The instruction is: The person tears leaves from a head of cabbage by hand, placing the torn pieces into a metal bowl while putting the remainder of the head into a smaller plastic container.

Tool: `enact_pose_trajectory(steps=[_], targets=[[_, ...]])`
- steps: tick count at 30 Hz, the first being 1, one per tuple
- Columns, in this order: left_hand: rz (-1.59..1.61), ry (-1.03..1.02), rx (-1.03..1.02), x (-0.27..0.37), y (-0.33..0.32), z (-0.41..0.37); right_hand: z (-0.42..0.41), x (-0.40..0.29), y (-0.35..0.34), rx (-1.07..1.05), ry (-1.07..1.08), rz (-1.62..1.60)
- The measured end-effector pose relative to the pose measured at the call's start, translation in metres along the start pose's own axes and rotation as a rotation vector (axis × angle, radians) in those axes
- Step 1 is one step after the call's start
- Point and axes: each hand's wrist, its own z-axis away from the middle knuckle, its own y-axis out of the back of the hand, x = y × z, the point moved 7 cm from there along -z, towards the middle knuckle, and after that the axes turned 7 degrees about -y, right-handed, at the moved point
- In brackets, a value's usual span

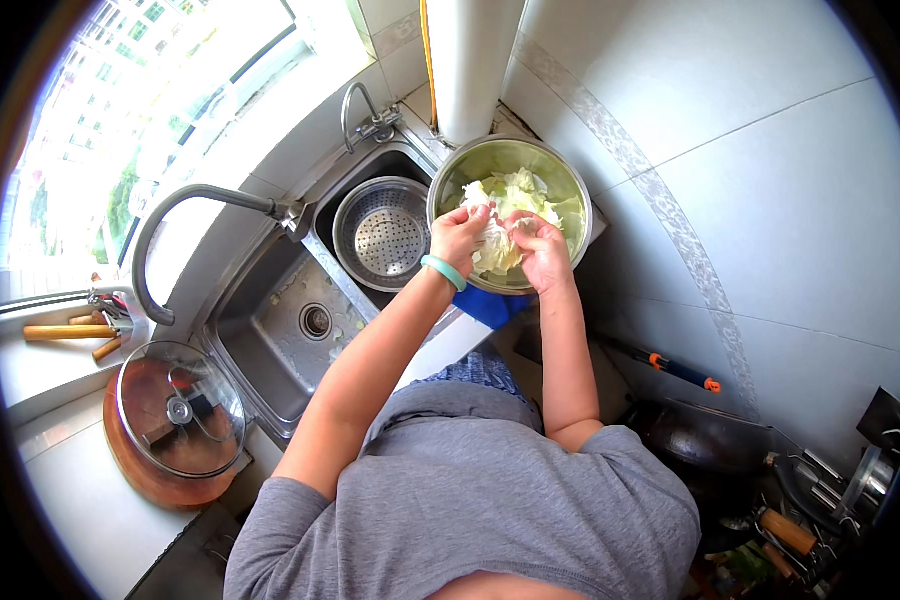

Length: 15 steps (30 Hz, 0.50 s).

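Observation:
Over a large stainless steel bowl [583, 196], my left hand [459, 234] and my right hand [544, 251] hold a pale cabbage leaf [497, 251] between them. The left fingers pinch its left side, and the right fingers grip a whitish piece at its right. Whether that piece is still joined to the leaf, I cannot tell. Loose pale green and yellow leaf pieces [521, 191] lie in the bowl below and beyond my fingers. A light green bangle circles my left wrist.
Left of the bowl, a perforated metal colander [386, 240] sits in the smaller sink basin. The larger basin [266, 341] holds scraps near its drain. A curved faucet [195, 193] arches over it. A glass lid [182, 442] rests on a round wooden board [120, 450]. A white pipe [465, 67] stands behind the bowl.

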Motion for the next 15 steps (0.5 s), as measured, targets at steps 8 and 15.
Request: enact_pose_trajectory(steps=[8, 15], targets=[[-0.379, -0.099, -0.110, 0.033, -0.005, -0.007, 0.012, -0.060, 0.028, 0.313, 0.056, 1.001], [-1.539, -0.444, -0.848, 0.055, -0.066, -0.013, 0.032, -0.094, -0.062, 0.014, 0.598, 1.356]])
